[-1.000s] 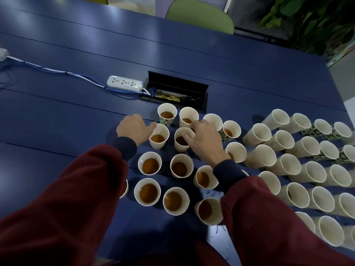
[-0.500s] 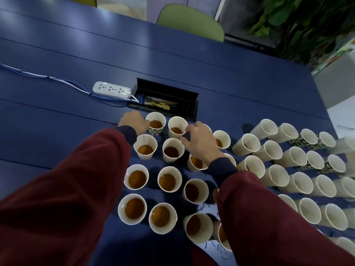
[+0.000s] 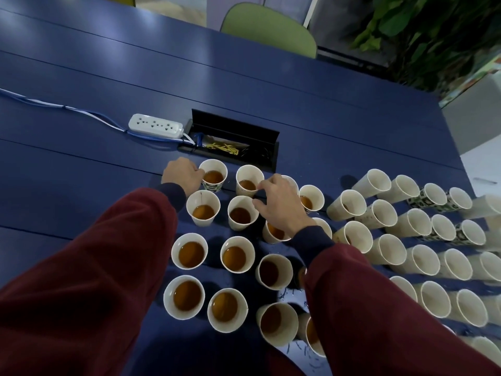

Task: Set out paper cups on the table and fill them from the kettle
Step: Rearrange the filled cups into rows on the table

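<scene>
Several paper cups of brown tea [image 3: 189,254] stand in rows on the blue table [image 3: 81,164] in front of me. My left hand [image 3: 181,175] curls round the left side of a patterned cup [image 3: 214,175] in the far row. My right hand [image 3: 282,206] hovers over the far rows, fingers curled, with the forefinger at the rim of a white filled cup [image 3: 249,181] and the thumb by another cup [image 3: 242,213]. It hides part of a further cup. Several empty cups [image 3: 414,222] stand packed at the right. No kettle is in view.
A white power strip [image 3: 156,126] with a blue cable lies behind the cups, beside an open black cable box [image 3: 235,139] set in the table. A green chair [image 3: 268,25] and a plant [image 3: 423,36] stand beyond the far edge.
Both hands have reached farther away, from the second row of cups to the far row. My left hand left a white cup and took the patterned one.
</scene>
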